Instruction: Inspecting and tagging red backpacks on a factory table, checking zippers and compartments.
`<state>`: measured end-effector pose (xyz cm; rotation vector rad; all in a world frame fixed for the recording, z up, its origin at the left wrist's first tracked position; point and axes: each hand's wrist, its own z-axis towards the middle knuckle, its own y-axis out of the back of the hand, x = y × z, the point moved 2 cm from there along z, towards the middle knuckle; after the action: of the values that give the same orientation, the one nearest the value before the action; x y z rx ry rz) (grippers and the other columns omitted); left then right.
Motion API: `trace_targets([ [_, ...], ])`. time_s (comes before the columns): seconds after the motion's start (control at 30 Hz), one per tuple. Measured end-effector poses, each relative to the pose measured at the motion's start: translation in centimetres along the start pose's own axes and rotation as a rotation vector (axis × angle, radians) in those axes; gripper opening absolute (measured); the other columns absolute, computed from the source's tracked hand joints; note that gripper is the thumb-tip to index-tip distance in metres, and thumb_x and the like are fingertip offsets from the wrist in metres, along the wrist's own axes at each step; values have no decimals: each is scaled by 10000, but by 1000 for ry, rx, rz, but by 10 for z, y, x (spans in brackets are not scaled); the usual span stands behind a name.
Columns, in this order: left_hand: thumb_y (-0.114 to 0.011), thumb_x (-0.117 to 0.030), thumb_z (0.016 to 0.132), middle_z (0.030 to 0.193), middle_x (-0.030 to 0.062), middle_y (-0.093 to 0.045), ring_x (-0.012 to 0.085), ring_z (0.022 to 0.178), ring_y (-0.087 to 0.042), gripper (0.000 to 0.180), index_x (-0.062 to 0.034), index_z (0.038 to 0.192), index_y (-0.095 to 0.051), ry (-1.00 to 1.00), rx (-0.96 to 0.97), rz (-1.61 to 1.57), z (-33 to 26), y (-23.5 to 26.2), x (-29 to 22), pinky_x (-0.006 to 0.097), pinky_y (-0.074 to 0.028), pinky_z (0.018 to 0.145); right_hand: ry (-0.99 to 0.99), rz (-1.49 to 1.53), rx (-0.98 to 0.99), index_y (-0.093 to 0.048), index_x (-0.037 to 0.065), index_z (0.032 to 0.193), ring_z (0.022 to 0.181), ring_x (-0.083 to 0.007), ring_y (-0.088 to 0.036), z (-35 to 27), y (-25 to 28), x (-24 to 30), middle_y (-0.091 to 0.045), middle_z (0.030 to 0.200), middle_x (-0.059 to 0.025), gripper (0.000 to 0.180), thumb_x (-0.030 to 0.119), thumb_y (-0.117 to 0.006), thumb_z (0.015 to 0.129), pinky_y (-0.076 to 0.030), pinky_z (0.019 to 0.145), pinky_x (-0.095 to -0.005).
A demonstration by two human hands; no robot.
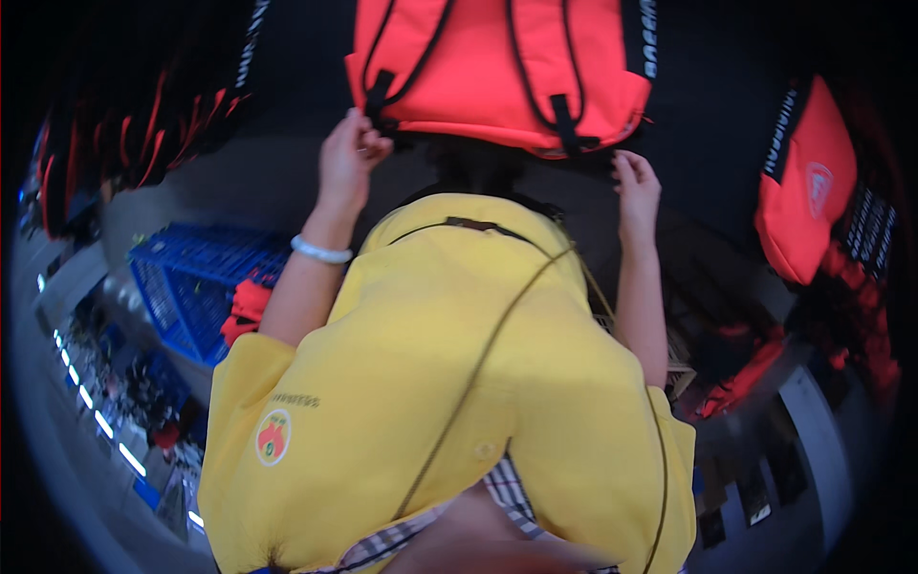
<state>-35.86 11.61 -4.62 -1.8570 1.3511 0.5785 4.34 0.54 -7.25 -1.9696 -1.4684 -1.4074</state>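
A coral-red backpack (478, 91) lies on a dark work surface in front of me, its black-edged shoulder straps facing up. At its lower left corner, beside a black strap end, my left hand (352, 158) has its thumb and forefinger pinched against the bag's edge. The other fingers of that hand curl inward. Just below the lower right corner is my right hand (637, 182), apart from the bag. Its fingers are loosely bent, and nothing shows between them.
To my left stands a blue plastic crate (206, 277) with red fabric (247, 308) beside it. Another red bag (808, 187) sits at the right edge of the dark surface. Several dark, red-trimmed pieces (143, 143) are at the far left, and more red items (746, 378) lie lower right.
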Motion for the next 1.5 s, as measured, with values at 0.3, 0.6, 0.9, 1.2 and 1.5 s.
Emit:
trace_targets([
  [0.3, -684, -416, 879, 1401, 242, -425, 352, 1301, -426, 781, -42, 1460, -320, -542, -198, 838, 60, -4, -34, 401, -362, 1065, -42, 207, 31, -563, 117, 1239, 928, -120, -559, 51, -11, 24, -612, 1077, -19, 545, 547, -595, 905, -407, 776, -258],
  [0.6, -722, -555, 790, 1563, 226, -202, 353, 1414, -277, 1157, -130, 1555, 35, -145, 142, 642, 38, -63, 13, 415, -319, 1103, 674, 58, 28, -584, -51, 1136, 936, -183, -632, -5, -12, 242, -668, 1031, -108, 368, 82, -647, 799, -493, 847, -309],
  [0.9, -291, -709, 938, 1472, 103, -436, 278, 1350, -413, 803, -112, 1464, -392, 248, 741, -192, -7, -121, -25, 446, -347, 1085, 1140, -794, 46, -611, 35, 1211, 782, -266, -632, -158, -86, 305, -619, 849, -128, 469, 92, -727, 760, -506, 755, -347],
  [1.2, -388, -649, 951, 1122, 102, -618, 215, 871, -611, 652, -114, 1304, -504, 353, 53, -281, 56, 8, 50, 343, -478, 781, 611, -562, -151, -558, -28, 1252, 1062, -290, -609, -21, -31, 147, -633, 1150, -198, 506, 255, -717, 865, -475, 919, -378],
  [1.5, -832, -177, 747, 1334, 161, -468, 240, 1225, -484, 915, 16, 1434, -259, -123, 149, 480, 64, -37, 41, 362, -395, 1034, 222, 92, -166, -637, 16, 1093, 1000, -228, -622, 65, 24, 25, -660, 1097, -126, 404, 261, -779, 805, -488, 871, -343],
])
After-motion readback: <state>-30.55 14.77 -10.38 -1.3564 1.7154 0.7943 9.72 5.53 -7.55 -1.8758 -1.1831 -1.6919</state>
